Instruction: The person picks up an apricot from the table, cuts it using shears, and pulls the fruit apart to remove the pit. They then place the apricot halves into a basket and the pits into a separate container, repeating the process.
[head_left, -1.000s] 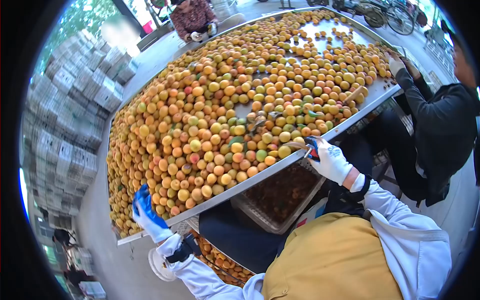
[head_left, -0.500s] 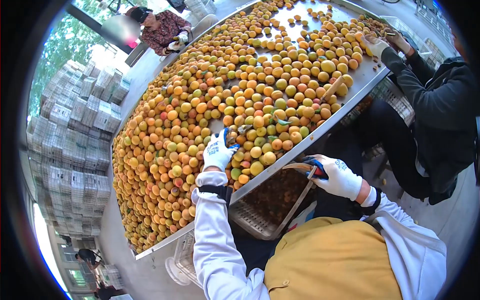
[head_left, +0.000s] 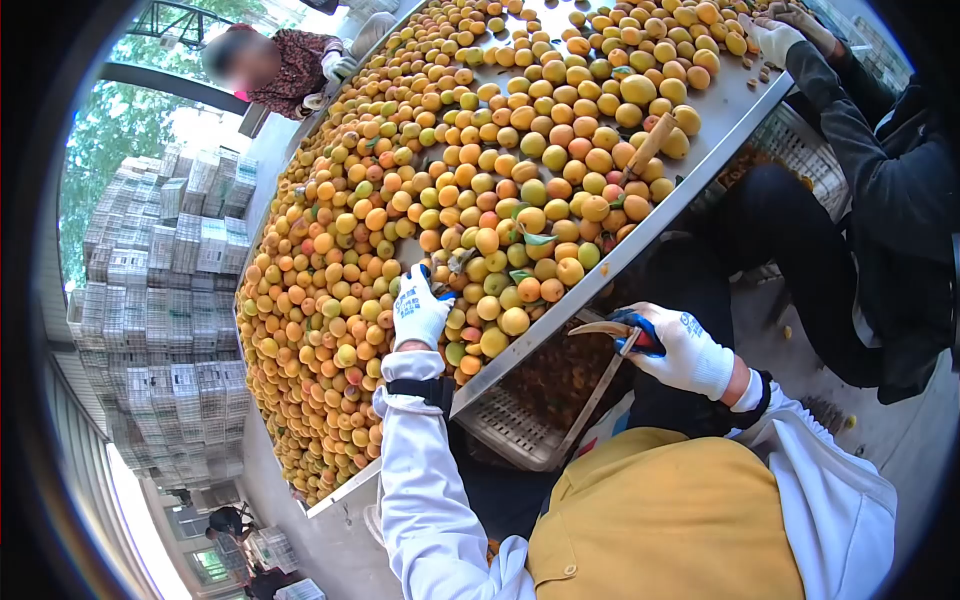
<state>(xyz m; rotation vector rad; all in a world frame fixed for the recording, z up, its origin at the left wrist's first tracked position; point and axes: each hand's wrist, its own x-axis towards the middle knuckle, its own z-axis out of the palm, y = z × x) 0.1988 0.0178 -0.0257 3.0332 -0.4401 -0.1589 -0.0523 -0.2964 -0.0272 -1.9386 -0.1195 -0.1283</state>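
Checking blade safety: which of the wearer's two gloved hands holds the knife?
The right hand, just off the table, grips the curved knife; the left hand only lies on the apricots.

Lost to fruit, table rim and frame edge

The left hand (head_left: 420,310) lies knuckles-up on the apricots (head_left: 340,300) with its fingertips sunk among them, so whether it grips one cannot be told. The right hand (head_left: 682,352) wraps a knife (head_left: 605,328), and the glove covers nearly all of the handle. Under that hand, the mesh tray (head_left: 505,430) runs beneath the table rim (head_left: 600,268), which hides its far half; its dark contents are too blurred to name. Beyond the right hand, a co-worker's sleeve (head_left: 850,130) is cut off by the frame edge. Beyond the left hand, a seated person (head_left: 290,75) is half hidden by the table, and the print on the stacked boxes (head_left: 170,290) is too small to read.
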